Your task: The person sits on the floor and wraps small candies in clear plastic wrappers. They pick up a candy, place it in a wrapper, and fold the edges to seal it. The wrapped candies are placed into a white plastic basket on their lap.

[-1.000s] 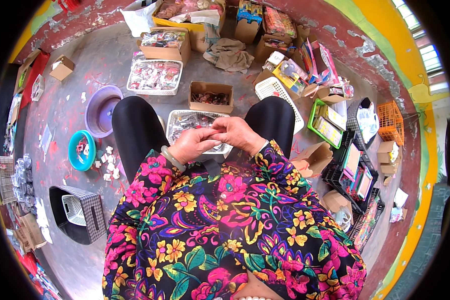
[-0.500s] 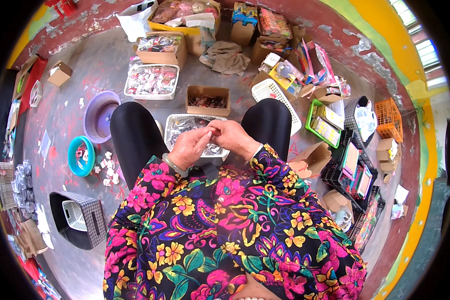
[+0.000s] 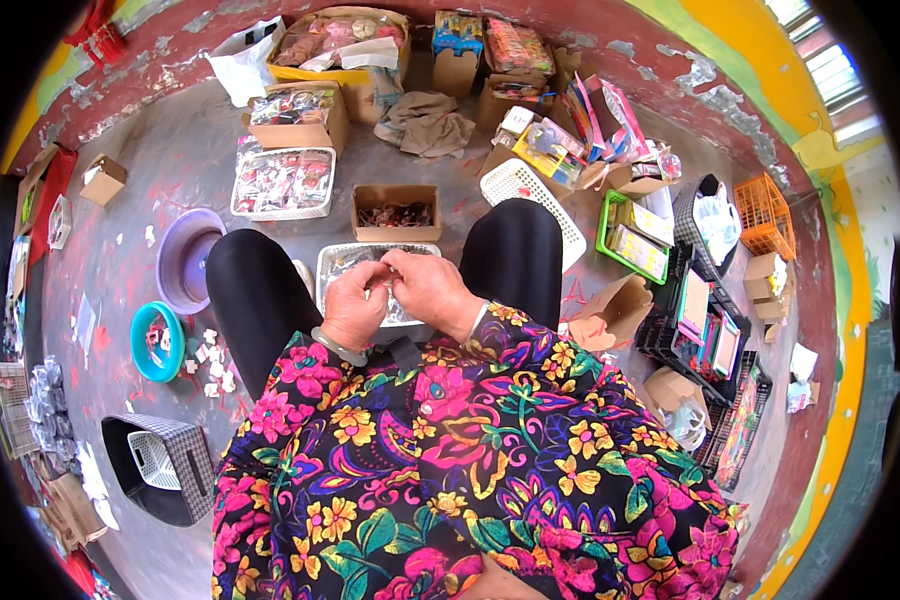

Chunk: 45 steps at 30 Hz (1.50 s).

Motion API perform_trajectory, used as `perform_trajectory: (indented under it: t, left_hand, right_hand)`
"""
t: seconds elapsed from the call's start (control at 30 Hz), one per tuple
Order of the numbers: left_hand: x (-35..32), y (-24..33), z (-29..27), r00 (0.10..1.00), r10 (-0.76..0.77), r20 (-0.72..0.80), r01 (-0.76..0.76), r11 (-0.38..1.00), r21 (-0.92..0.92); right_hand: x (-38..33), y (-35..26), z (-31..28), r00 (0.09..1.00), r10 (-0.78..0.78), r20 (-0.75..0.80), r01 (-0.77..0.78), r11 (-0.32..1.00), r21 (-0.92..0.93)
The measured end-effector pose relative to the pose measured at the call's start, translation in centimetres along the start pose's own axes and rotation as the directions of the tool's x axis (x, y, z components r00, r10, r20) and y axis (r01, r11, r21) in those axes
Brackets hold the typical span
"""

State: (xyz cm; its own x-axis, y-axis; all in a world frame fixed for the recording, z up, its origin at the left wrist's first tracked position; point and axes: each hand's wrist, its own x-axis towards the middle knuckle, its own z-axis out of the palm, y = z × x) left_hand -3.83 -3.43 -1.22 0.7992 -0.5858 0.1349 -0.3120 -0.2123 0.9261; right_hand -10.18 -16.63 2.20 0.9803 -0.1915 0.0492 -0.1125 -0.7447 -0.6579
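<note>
Between my knees, my left hand (image 3: 353, 308) and my right hand (image 3: 432, 291) meet at their fingertips, both pinched closed. Whatever they hold is hidden or too small to make out. Just beneath them stands a white plastic basket (image 3: 322, 262) with small clear-wrapped packets in it, partly covered by my hands. Beyond that basket is an open cardboard box (image 3: 396, 232) with a heap of dark reddish-brown small items inside.
Left of my knee stand a purple basin (image 3: 172, 262) and a teal basin (image 3: 140, 345), white scraps beside them. A white basket of packets (image 3: 282, 213) lies ahead. To the right are a green tray (image 3: 607, 240), black crates (image 3: 660, 340) and an orange crate (image 3: 767, 220).
My view has shifted, so the surroundings sit a little further left. My hands stay together, with the left fingers now more curled and the fingertips raised closer together.
</note>
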Motion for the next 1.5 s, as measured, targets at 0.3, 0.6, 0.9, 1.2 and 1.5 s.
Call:
perform_trajectory:
  t: [0.3, 0.6, 0.9, 1.2, 1.5]
  left_hand:
    - [0.2, 0.4, -0.1, 0.998, -0.067, 0.014, 0.067, 0.997, 0.033]
    - [0.2, -2.0, 0.6, 0.973, -0.189, 0.130, 0.193, 0.981, -0.022]
    - [0.5, -4.8, 0.6, 0.931, -0.324, 0.166, 0.364, 0.814, -0.453]
    - [0.4, -4.9, 0.9, 0.909, -0.336, 0.246, 0.416, 0.740, -0.529]
    - [0.1, -2.3, 0.4, 0.923, -0.318, 0.218, 0.384, 0.713, -0.587]
  right_hand:
    - [0.3, -0.5, 0.2, 0.989, -0.141, 0.041, 0.146, 0.970, -0.193]
    - [-0.1, -0.4, 0.0, 0.989, -0.149, 0.017, 0.150, 0.970, -0.193]
    - [0.2, -1.0, -1.9, 0.885, -0.406, -0.229, 0.402, 0.913, -0.066]
    - [-0.5, -0.2, 0.1, 0.965, -0.259, -0.027, 0.256, 0.962, -0.091]
    - [-0.3, 0.5, 0.5, 0.940, -0.340, -0.027, 0.335, 0.935, -0.114]
